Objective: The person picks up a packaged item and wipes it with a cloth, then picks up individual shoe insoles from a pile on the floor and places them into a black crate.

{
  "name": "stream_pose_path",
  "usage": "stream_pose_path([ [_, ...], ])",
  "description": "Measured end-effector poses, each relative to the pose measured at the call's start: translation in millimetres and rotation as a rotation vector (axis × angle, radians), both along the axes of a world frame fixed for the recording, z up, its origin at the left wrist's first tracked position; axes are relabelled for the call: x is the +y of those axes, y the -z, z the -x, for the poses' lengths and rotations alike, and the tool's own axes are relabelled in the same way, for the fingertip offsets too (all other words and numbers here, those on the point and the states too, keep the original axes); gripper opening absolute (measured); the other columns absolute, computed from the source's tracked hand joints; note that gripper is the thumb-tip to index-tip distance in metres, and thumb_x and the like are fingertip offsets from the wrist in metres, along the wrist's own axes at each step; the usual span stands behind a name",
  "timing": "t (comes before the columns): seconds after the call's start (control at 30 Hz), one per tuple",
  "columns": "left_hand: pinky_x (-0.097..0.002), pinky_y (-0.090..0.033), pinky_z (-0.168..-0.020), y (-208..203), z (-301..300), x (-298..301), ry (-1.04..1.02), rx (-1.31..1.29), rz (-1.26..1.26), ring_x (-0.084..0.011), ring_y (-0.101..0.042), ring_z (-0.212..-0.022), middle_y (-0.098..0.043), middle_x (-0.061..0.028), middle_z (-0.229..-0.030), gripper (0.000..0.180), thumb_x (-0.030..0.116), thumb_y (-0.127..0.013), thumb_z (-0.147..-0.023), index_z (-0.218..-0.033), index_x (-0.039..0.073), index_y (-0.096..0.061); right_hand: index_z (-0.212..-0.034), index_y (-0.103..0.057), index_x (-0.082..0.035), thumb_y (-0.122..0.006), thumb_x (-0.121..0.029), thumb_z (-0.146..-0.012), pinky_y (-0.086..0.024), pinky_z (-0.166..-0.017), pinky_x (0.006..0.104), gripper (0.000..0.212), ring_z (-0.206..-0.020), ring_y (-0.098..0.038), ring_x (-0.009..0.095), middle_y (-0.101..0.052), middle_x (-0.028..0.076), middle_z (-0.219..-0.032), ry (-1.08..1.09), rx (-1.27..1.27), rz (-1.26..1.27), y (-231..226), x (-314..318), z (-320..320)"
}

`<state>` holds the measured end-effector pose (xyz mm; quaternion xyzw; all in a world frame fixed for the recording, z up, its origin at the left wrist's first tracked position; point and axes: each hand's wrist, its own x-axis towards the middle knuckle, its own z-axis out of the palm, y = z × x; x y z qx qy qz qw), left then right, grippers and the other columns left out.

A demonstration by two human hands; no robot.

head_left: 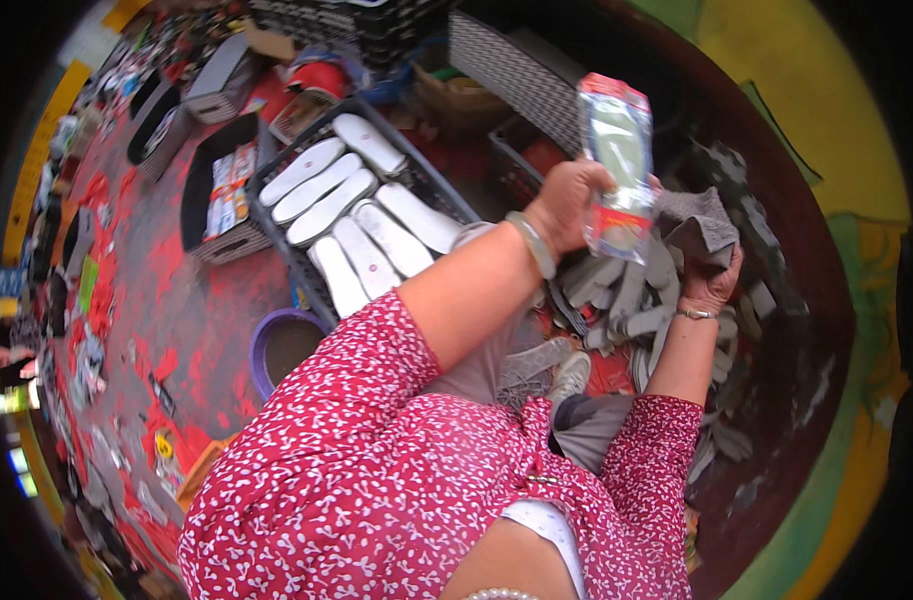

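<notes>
My left hand (565, 202), with a pale bangle at its wrist, is closed round a clear plastic packet (619, 145) with red ends and something flat and greenish inside. My right hand (715, 284) is closed on a rough grey cloth (705, 220) just right of the packet. Below both hands lies a heap of grey insoles (632, 290). To the left, a dark crate (442, 185) holds several white insoles (327, 205), packed in rows.
A dark basket with packets (199, 190) stands left of the crate. A purple-rimmed tub (260, 365) sits below it. Black crates (362, 30) are stacked at the far side, beside a grey woven-look bin (517, 75). Litter covers the red-and-grey floor at left.
</notes>
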<state>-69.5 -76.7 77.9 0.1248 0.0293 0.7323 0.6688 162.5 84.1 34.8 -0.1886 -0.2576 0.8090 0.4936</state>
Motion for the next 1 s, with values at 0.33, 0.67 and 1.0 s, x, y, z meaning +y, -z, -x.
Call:
stream_pose_path([
  [0.33,-0.0463,-0.046,-0.087,26,-41,20,-0.085,0.163,0.247,-0.0344,-0.056,-0.095,-0.054,-0.0231,-0.106,0.038,0.022,-0.042,-0.092,-0.112,-0.011,-0.044,-0.120,-0.051,-0.003,-0.051,-0.032,-0.090,-0.032,-0.102,0.0408,0.042,-0.119,-0.044,0.030,-0.046,0.015,-0.129,0.251,-0.675,-0.730,-71,-147,7],
  [0.67,-0.0417,-0.041,-0.095,49,-71,26,0.358,-0.071,0.005,-0.0299,-0.050,-0.110,-0.053,-0.0159,-0.117,0.039,0.027,-0.039,-0.092,-0.119,0.000,-0.048,-0.119,-0.047,-0.010,-0.050,-0.024,-0.086,-0.018,-0.106,0.0461,0.037,-0.129,-0.028,0.037,-0.035,0.019,-0.138,0.460,-1.367,-1.211,-19,-150,53],
  [1.0,-0.0450,-0.037,-0.099,25,-79,22,0.372,0.031,-0.009,-0.0322,-0.049,-0.113,-0.048,-0.0164,-0.126,0.045,0.031,-0.035,-0.095,-0.128,0.001,-0.040,-0.108,-0.051,-0.002,-0.048,-0.007,-0.086,-0.049,-0.076,0.0389,0.023,-0.084,-0.062,0.032,-0.063,0.015,-0.099,0.520,-1.216,-0.516,-17,-85,29],
])
